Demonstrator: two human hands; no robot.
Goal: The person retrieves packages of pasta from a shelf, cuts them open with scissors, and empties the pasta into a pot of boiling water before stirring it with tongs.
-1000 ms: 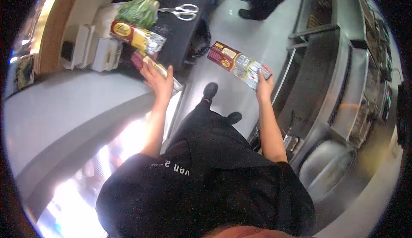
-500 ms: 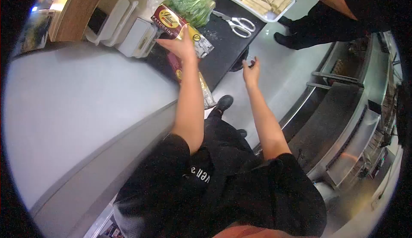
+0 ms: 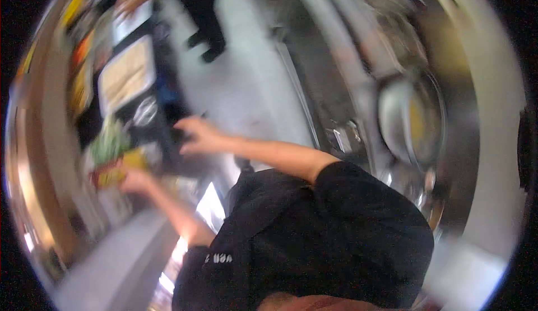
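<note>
The view is smeared by motion. My left hand (image 3: 136, 179) is at the near edge of a red and yellow fettuccine package (image 3: 108, 174), with its fingers against the pack. Leafy greens (image 3: 108, 143) lie just beyond the package on the dark counter. My right hand (image 3: 197, 135) hangs beside the counter's edge, fingers apart and nothing in it. Scissors with white handles (image 3: 145, 112) rest on the counter past the greens. Farther along, a white tray (image 3: 150, 50) contains pale rolls in rows.
Another person's hand (image 3: 128, 3) works over a white surface at the far end of the counter. That person's dark shoes (image 3: 212, 50) are on the pale floor (image 3: 241, 81). Steel cooking equipment lines the right, with a large round pan (image 3: 412, 120).
The camera has swung to the right, so the counter now appears at the left. My left hand stays at the fettuccine package; my right hand remains open in the air.
</note>
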